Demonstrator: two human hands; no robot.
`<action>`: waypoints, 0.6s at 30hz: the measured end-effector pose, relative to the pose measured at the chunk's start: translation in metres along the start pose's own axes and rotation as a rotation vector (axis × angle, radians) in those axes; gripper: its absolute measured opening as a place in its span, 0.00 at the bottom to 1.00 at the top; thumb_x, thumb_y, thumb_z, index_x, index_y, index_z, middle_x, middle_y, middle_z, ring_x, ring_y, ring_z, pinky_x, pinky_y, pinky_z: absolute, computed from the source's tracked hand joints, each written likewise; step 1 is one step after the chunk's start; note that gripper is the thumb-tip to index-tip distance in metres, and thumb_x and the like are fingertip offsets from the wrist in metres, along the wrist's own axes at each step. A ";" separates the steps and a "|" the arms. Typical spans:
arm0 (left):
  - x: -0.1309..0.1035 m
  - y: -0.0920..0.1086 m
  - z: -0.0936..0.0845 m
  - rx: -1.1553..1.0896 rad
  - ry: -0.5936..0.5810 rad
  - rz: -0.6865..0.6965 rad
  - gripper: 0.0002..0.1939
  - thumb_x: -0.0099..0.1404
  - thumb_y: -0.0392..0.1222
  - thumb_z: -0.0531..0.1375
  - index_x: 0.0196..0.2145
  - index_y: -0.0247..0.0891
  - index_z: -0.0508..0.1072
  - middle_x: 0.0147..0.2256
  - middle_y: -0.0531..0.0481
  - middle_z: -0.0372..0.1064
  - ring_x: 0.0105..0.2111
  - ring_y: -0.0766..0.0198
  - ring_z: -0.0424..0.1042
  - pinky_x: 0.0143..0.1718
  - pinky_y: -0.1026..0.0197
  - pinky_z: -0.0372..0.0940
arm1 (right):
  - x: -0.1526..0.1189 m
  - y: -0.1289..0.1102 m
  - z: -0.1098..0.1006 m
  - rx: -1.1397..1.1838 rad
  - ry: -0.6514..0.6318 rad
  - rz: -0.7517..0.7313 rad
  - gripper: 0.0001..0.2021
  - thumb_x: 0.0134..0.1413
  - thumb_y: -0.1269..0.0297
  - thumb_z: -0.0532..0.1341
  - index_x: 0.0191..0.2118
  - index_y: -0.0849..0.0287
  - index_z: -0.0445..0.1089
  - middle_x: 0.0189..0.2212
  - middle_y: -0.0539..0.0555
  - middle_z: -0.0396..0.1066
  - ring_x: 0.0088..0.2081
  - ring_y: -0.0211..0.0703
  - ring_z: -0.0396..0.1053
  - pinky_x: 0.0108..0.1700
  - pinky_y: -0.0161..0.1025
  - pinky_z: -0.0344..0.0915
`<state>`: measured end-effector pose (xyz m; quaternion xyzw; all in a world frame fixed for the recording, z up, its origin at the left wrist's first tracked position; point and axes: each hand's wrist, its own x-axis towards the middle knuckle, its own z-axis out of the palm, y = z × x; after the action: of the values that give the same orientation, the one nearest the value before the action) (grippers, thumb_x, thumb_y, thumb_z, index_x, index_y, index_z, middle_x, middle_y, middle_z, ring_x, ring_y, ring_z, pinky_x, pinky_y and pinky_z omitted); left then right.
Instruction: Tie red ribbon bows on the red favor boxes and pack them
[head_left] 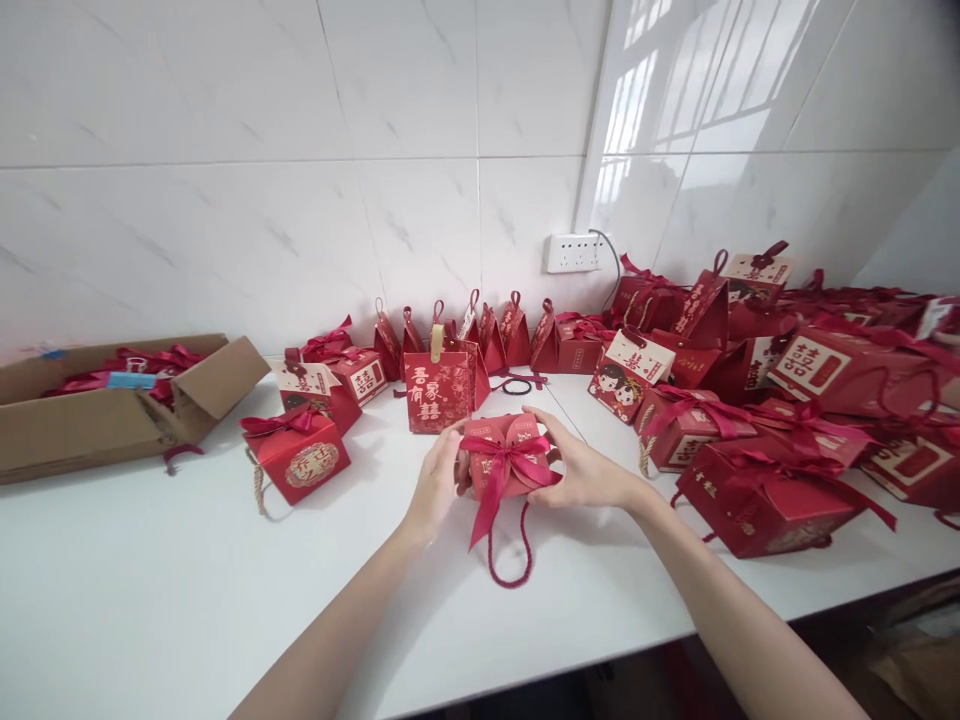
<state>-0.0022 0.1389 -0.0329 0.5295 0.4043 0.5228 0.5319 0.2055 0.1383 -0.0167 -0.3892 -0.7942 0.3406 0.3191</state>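
Both hands are on one red gift box (487, 432), which is at the near middle of the white desk (150, 600), between the two forearms. Its petal-shaped flaps are folded over and a ribbon bow (506, 458) is tied across the top, so the step in hand looks like holding or adjusting a box that is already closed. From this grip, any move would call for light, even pressure from both sides, since thin card could dent, and for care with the ribbon tail and the cord handle (510, 583) looping out toward the person.

The left hand (437, 482) cups the box's left side, its fingers curled in close; some are hidden, so I cannot fully tell how they sit underneath. The right hand (581, 468) takes the right side with thumb and forefinger parted about as wide as that side, the thumb at the near corner and the forefinger along the far edge.

Just beyond the box stands a tent-shaped favour box (437, 395). To the left are a bow-topped box (307, 455) and an open cardboard carton (90, 430); a heap of wedding boxes (780, 500) fills the right.
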 end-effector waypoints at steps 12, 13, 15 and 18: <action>0.013 -0.014 -0.020 0.197 0.173 0.080 0.19 0.54 0.57 0.54 0.31 0.37 0.67 0.19 0.58 0.58 0.17 0.68 0.56 0.21 0.64 0.54 | -0.035 0.021 -0.013 0.969 0.513 -0.056 0.30 0.46 0.34 0.51 0.46 0.51 0.68 0.39 0.52 0.75 0.46 0.52 0.70 0.43 0.47 0.71; 0.013 -0.015 -0.019 0.204 0.148 0.070 0.19 0.53 0.57 0.55 0.31 0.37 0.68 0.19 0.58 0.59 0.17 0.68 0.57 0.20 0.64 0.53 | -0.044 0.021 -0.012 1.083 0.512 -0.073 0.28 0.46 0.35 0.52 0.44 0.50 0.69 0.38 0.50 0.75 0.44 0.48 0.71 0.41 0.44 0.72; 0.013 -0.017 -0.018 0.253 0.101 0.058 0.18 0.52 0.56 0.56 0.30 0.37 0.70 0.19 0.57 0.59 0.17 0.67 0.57 0.20 0.64 0.53 | -0.061 0.018 -0.010 1.284 0.466 -0.090 0.26 0.45 0.37 0.56 0.44 0.48 0.68 0.39 0.48 0.75 0.42 0.42 0.72 0.37 0.36 0.72; 0.012 -0.019 -0.017 0.388 0.045 0.059 0.19 0.53 0.56 0.54 0.30 0.38 0.71 0.20 0.56 0.61 0.19 0.66 0.60 0.20 0.64 0.55 | -0.083 0.010 -0.009 1.351 0.429 -0.035 0.28 0.43 0.36 0.57 0.45 0.49 0.67 0.42 0.49 0.73 0.42 0.40 0.71 0.36 0.32 0.72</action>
<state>-0.0146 0.1553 -0.0519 0.6218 0.4935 0.4622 0.3951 0.2572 0.0758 -0.0395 -0.1517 -0.3350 0.6693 0.6456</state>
